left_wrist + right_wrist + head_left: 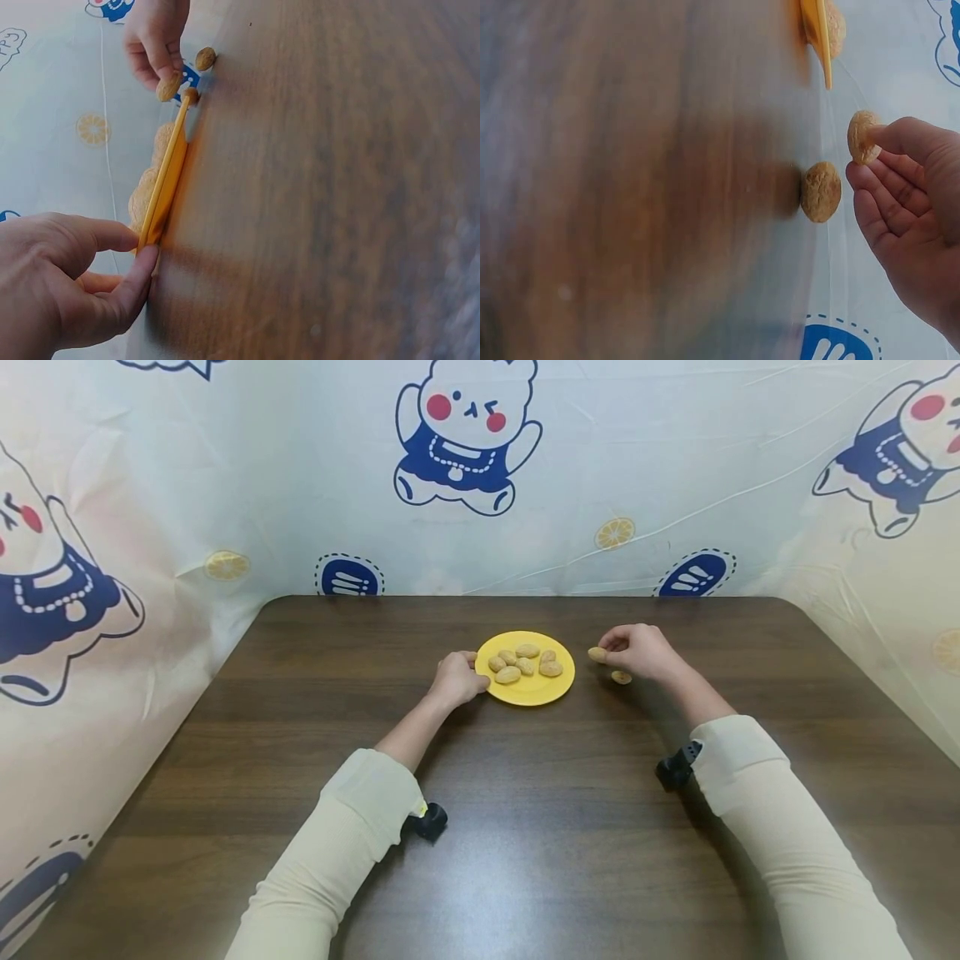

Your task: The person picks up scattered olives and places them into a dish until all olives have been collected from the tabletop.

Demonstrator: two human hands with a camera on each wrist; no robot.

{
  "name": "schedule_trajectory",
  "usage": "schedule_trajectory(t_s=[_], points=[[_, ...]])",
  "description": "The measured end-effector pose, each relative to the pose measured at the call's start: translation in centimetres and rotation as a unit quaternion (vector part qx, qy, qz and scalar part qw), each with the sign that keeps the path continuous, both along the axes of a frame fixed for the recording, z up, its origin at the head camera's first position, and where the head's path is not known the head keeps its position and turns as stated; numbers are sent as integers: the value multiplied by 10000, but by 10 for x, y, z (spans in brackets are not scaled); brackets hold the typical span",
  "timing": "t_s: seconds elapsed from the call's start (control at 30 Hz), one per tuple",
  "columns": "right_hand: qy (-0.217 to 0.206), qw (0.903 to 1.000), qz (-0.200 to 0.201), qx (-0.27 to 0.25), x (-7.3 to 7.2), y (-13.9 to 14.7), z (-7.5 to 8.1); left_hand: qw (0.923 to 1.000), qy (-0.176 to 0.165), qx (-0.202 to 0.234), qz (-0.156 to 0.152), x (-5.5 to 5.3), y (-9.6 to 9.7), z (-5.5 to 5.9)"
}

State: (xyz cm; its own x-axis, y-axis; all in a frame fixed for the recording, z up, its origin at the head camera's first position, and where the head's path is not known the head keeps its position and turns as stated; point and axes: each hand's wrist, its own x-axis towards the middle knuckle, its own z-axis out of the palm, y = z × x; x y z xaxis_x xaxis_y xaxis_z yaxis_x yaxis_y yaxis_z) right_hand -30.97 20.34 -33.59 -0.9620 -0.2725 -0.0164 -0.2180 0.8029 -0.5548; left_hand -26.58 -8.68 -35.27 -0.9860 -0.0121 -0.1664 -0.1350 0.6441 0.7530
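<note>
A round yellow plate (531, 696) lies on the table and bears several tan peanuts in their shells (551, 669). My left hand (457, 681) pinches the plate's left rim between thumb and fingers; the left wrist view shows the thumb (141, 274) against the plate's edge. To the right of the plate, my right hand (641, 652) holds one peanut (861, 137) between thumb and fingertips, raised off the table. Below that hand another peanut (621, 677) sits on the tabletop, apart from the fingers (877, 195).
The dark brown wooden table (517, 827) ends at a far edge just behind the plate. A pale cloth printed with cartoon figures (465, 435) hangs behind it and at both sides. Black wrist cameras (430, 822) are worn at both sleeves.
</note>
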Motion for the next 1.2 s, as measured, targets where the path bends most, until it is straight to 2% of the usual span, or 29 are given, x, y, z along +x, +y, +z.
schedule_trajectory(t_s=[0.6, 0.8, 1.03, 1.2], points=[[-325, 9993, 165, 39, 3, -19, 2, 9999, -97, -47, 41, -1, 0, -1], [-273, 9990, 339, 59, 5, -25, 2, 9999, -122, 8, 40, -1, 0, 0], [-198, 9969, 766, 47, 7, -32, 3, 9999, -16, 27, -99, 0, -1, 0], [-222, 9953, 942, 78, 8, -36, 4, 10000, -15, 34, -83, 0, -1, 0]])
